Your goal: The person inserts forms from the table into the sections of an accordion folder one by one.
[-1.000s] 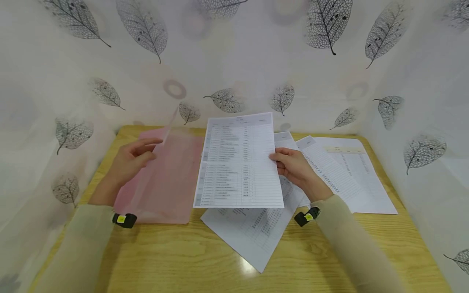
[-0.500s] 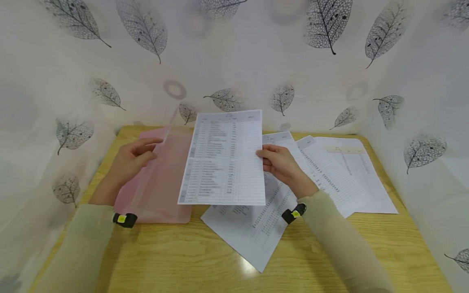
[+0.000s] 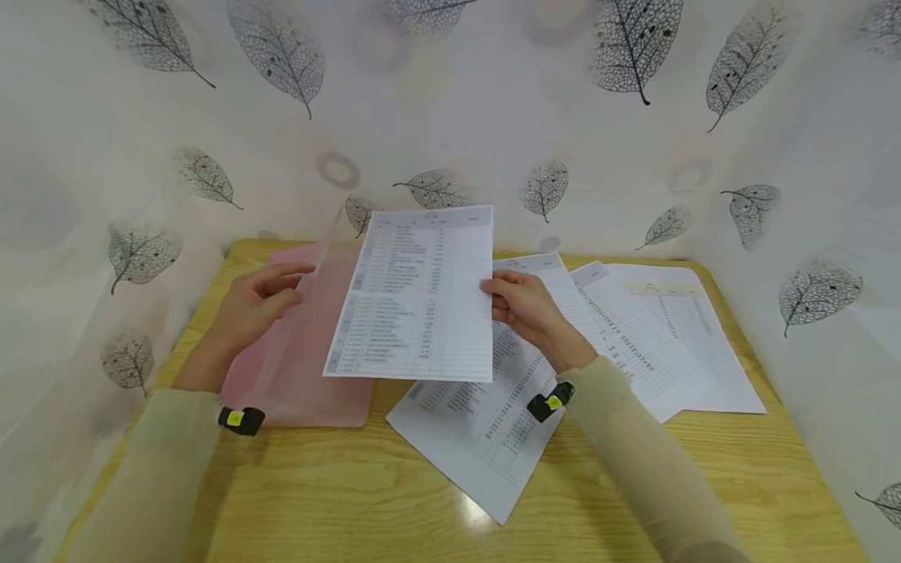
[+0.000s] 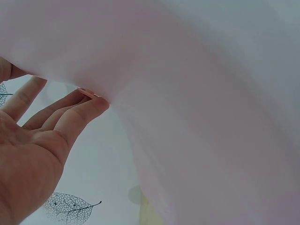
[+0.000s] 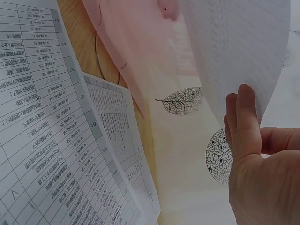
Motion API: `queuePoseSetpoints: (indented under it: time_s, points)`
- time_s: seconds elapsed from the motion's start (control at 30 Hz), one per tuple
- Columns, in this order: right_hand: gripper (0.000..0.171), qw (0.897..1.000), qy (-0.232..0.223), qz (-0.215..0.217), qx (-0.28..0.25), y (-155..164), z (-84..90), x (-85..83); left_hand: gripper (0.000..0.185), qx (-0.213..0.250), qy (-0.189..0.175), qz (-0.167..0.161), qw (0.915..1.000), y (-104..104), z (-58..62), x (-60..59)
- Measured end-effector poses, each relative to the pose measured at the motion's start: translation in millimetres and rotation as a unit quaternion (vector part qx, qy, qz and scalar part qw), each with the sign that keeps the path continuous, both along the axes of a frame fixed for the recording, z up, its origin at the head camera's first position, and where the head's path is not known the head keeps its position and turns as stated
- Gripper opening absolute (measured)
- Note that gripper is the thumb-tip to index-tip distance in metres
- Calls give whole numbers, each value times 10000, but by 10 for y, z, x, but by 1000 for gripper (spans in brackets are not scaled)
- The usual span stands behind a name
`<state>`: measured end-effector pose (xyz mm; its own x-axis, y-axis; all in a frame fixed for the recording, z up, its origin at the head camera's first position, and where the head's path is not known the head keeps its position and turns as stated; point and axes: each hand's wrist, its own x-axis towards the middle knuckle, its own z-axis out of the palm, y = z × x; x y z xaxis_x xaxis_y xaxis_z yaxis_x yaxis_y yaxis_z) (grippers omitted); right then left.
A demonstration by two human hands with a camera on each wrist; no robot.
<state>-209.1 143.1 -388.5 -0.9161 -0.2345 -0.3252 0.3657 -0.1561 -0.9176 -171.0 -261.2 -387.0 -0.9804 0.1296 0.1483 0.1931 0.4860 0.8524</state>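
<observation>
A pink translucent folder lies on the left of the wooden table. My left hand pinches its clear front cover and holds it lifted; in the left wrist view the cover fills the frame above my fingertips. My right hand grips the right edge of a printed sheet, held in the air over the folder's right edge. In the right wrist view the fingers clasp the sheet from behind.
Several more printed sheets lie fanned across the table's middle and right, one pointing toward the front edge. Leaf-patterned curtain walls close in the table on three sides. Black wrist bands sit on both sleeves.
My right hand has carried the printed sheet leftward, from the table's middle to partly over the pink folder. The left hand keeps the cover lifted in the same place.
</observation>
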Motion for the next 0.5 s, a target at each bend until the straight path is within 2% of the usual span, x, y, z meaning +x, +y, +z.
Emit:
queuePoseSetpoints:
  time_s: [0.5]
  points:
    - [42, 9999, 109, 88, -7, -312, 8, -27, 40, 17, -93, 14, 10000, 30, 16, -5]
